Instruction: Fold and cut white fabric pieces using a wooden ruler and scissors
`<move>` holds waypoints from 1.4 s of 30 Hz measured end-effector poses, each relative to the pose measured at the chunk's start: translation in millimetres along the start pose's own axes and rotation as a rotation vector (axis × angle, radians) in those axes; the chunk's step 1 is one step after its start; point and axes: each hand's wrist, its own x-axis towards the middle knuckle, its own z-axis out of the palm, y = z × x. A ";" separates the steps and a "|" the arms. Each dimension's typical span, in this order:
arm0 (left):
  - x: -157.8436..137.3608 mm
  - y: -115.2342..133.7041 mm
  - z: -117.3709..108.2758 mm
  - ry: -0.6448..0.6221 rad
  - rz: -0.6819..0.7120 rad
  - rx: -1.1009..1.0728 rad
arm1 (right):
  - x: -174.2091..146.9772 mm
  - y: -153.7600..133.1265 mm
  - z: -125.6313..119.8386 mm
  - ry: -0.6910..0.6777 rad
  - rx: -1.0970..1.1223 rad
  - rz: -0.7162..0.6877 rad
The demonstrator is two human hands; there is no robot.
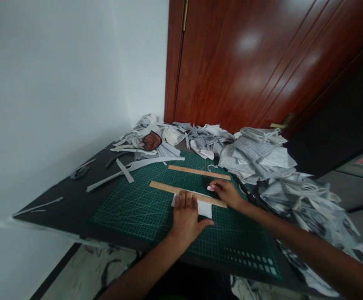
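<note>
The step in hand looks like measuring or marking: a long, flat, pale wooden ruler (159,186) lies across a small white rectangular piece, apparently cloth (205,209), on a green gridded cutting mat (131,212) that covers much of the black tabletop (62,216). The white piece sits near the middle of the mat, partly under the ruler and the fingers, with most of its visible part on the wearer's side of the ruler and a thin sliver beyond it. The left hand (186,218) reaches up from below, palm down and spread flat, its fingers side by side on the ruler and the thumb splayed out to the right; it presses down and grips nothing. The right hand (226,193) comes in from the right with a long, low forearm, its fingers curled and the thumb and fingertips closed on a small pale pink piece (210,188), perhaps chalk, just past the ruler's far edge; whether the pink piece touches the surface, I cannot tell. Any stroke along that edge would call for steady left-hand pressure and a light, straight pull from the right. A second pale wooden ruler (199,172) lies farther back, well apart from the white piece.
</note>
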 end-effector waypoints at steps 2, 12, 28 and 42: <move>0.1 0.5 -0.2 0.030 -0.004 -0.007 | 11.2 2.1 13.1 0.036 0.017 0.036; -2.4 2.3 -5.1 -0.010 0.004 0.024 | 6.7 11.0 19.3 0.148 0.067 0.135; -13.5 5.7 2.2 -0.065 0.229 -0.059 | -33.3 -11.9 -10.4 -0.202 -0.176 -0.003; -3.7 -3.4 -11.8 -0.020 0.247 -0.208 | -19.9 48.1 -16.0 0.215 -0.140 0.034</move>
